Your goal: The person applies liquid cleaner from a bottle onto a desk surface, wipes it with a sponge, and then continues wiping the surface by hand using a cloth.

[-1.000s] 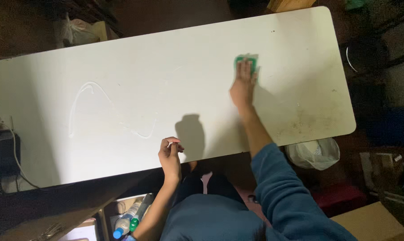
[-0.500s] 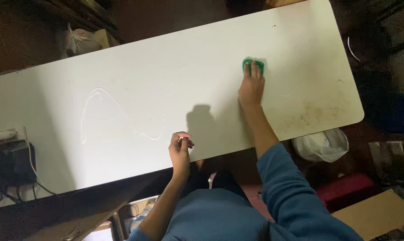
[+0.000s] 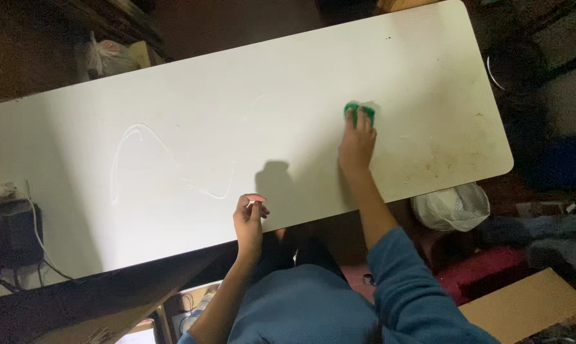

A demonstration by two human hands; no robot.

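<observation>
**Green sponge pressed flat on the white counter**

Right hand [image 3: 356, 143] is out at full reach, fingers [image 3: 363, 121] laid side by side and flat on top of a green sponge [image 3: 358, 109], pinning it to the counter [image 3: 288, 83]. Only the sponge's far edge peeks out beyond the fingertips, bright green and rounded, with a faint wet sheen just beside it. It sits on the right half of the counter, well in from the near edge.

Left hand [image 3: 249, 220] is down at the near edge, fingers curled in together around something small and pale; too small to tell what it is. A blue sleeve [image 3: 415, 286] covers the right arm up to the forearm; the left forearm is bare.

Containers now: a white plastic bag [image 3: 452, 207] sits on the floor just below the counter's right near corner, knotted shut, contents hidden. Another pale bag [image 3: 109, 56] lies beyond the far edge on the left, next to a cardboard box [image 3: 141, 54]. A bottle [image 3: 199, 309] shows in a crate under the counter, by the person's left elbow.

The counter itself is long, white, round-cornered. A thin, looping white trail [image 3: 167, 162] of liquid winds over its left half. The right end is speckled with brownish grime [image 3: 447, 159]. The room around is dark; a black box with white cables [image 3: 11, 232] sits at the far left.
</observation>
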